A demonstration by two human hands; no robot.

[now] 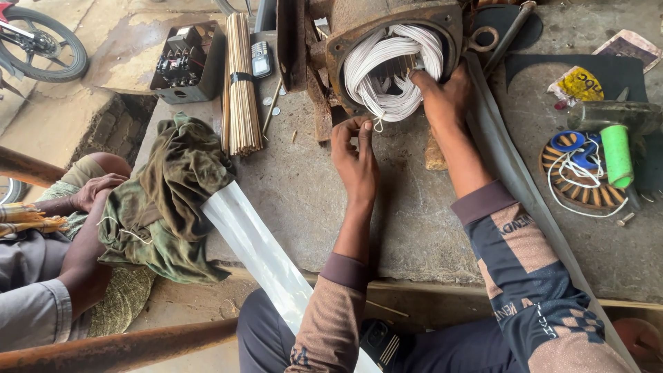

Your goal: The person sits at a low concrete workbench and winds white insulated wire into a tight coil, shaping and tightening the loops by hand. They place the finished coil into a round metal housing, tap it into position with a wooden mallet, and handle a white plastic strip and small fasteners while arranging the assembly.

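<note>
— Nearest the lens, what do you see from the head camera?

— Patterned sleeves and dark trousers, with a long strip of clear plastic sheet [259,252] running from a crumpled green cloth [173,200] down across the lap.

— And the hands?

— Left hand [354,160] rests on the concrete bench [407,221], thumb and forefinger pinched shut on a loose end of white wire just below the motor housing [394,34]. Right hand [442,93] reaches into the housing's round opening, fingers curled around the white wire coil [390,72] at its right side.

— Where is that coil?

— Inside the rusty housing at the far edge of the bench, bulging out of the opening.

— Anything around it?

— Left of it a bundle of thin sticks [240,83], a small phone [260,59] and a black electrical box [186,62]. Right of it a green spool [617,155] and blue scissors [573,145] on a round winding. Another person [62,269] sits at the left, hand on knee.
</note>
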